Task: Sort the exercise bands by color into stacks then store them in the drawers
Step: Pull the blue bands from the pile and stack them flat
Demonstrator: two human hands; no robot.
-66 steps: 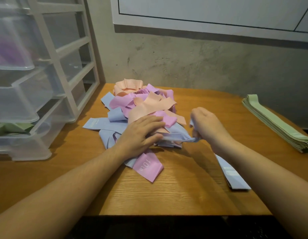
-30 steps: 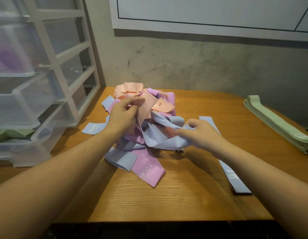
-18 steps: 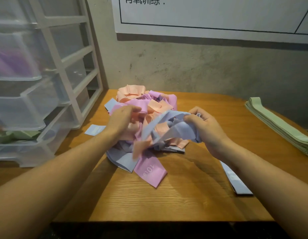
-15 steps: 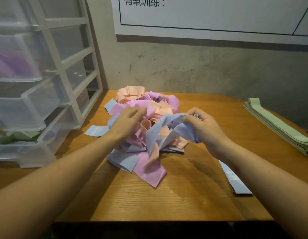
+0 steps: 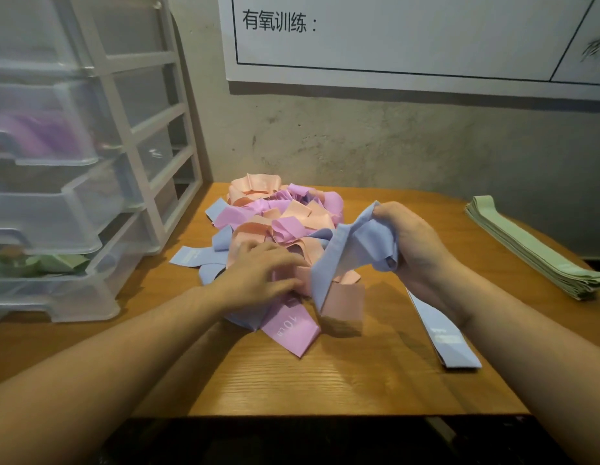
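A tangled pile of bands (image 5: 285, 223) in peach, pink and light blue lies in the middle of the wooden table (image 5: 325, 380). My right hand (image 5: 412, 246) grips a bunched light blue band (image 5: 355, 250) lifted off the pile's right side; a peach band (image 5: 342, 303) hangs from it. My left hand (image 5: 261, 273) presses down on the pile's near side with fingers spread. A flat stack of light blue bands (image 5: 443, 333) lies under my right forearm. A neat green stack (image 5: 533, 250) sits at the right edge.
A clear plastic drawer unit (image 5: 74, 162) in a white frame stands at the left, drawers pulled out. One drawer holds purple bands (image 5: 37, 135), the bottom one green bands (image 5: 40, 263). A concrete wall with a white poster (image 5: 409, 38) backs the table.
My right hand has pulled the blue band up and rightward out of the pile. My left hand dropped from the pile's top to its near side, holding it down.
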